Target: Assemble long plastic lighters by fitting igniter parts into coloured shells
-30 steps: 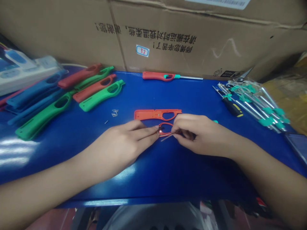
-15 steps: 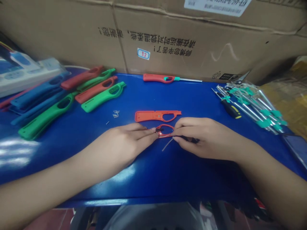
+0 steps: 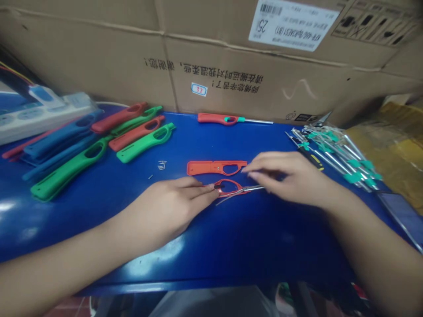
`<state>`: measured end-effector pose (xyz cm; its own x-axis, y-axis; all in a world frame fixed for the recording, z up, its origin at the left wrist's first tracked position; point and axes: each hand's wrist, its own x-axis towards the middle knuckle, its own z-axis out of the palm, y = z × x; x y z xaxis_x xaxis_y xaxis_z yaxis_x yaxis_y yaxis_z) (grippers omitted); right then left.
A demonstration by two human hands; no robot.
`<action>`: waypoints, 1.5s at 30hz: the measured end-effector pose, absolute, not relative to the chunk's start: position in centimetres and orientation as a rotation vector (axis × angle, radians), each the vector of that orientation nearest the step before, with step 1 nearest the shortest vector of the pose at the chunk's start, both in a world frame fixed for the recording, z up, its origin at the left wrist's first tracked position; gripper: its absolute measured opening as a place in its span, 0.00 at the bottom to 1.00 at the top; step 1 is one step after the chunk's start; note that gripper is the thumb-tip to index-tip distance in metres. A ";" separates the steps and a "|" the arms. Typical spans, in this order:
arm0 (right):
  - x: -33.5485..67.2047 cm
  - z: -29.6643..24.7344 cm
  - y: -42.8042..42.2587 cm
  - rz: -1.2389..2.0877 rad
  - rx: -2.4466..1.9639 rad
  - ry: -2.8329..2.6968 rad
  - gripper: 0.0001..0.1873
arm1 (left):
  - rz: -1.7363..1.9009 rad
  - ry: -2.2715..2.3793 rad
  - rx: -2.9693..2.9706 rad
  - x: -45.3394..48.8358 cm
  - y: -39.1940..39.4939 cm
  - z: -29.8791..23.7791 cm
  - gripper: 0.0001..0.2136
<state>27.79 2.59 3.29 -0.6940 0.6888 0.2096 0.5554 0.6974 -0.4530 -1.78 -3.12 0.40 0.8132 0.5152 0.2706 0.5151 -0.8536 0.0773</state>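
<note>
My left hand (image 3: 178,200) is closed on the handle end of a red lighter shell half (image 3: 228,181), pressing it to the blue table; its fingers hide that end. A metal tube (image 3: 254,188) sticks out of the shell's right end and passes under my other hand. One thin wire (image 3: 226,200) lies slantwise across the shell's lower edge, its free end pointing down and left. Over the tube hovers my right hand (image 3: 280,178), thumb and forefinger apart with nothing seen between them. Its fingertips are close to the tip of a loose orange shell half (image 3: 203,168), inside face up.
Small screws (image 3: 161,165) lie left of the orange shell. Green, red and blue shells (image 3: 66,169) are piled left, by a power strip (image 3: 46,116). An assembled lighter (image 3: 211,118) rests against a cardboard box (image 3: 115,57). Metal tubes (image 3: 340,154), a screwdriver (image 3: 312,159) and a phone (image 3: 401,215) are right.
My right hand has let go of the shell's right end and the wire, moving up and right. The tube now shows, and the wire's free end has swung left. My left hand keeps its hold.
</note>
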 end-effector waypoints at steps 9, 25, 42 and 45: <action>38.5 3.9 9.1 -0.074 -1.855 -2.123 0.11 | 0.551 0.987 2.797 -2.0 -2.6 0.1 0.17; 39.4 4.0 9.1 0.160 -1.872 -2.036 0.11 | 0.570 1.031 2.711 -1.4 -2.0 0.4 0.13; 30.8 2.4 5.4 0.358 -1.471 -2.537 0.16 | 0.585 1.180 2.578 -1.3 -2.1 -0.1 0.19; 31.2 2.3 5.4 0.359 -1.399 -2.671 0.12 | 0.576 1.168 2.590 -1.3 -2.1 0.0 0.19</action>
<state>31.20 5.40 2.35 -0.5710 0.8208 -0.0161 0.7959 0.5487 -0.2559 -1.28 -2.13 0.05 0.6021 0.7572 0.2531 0.6617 -0.6507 0.3724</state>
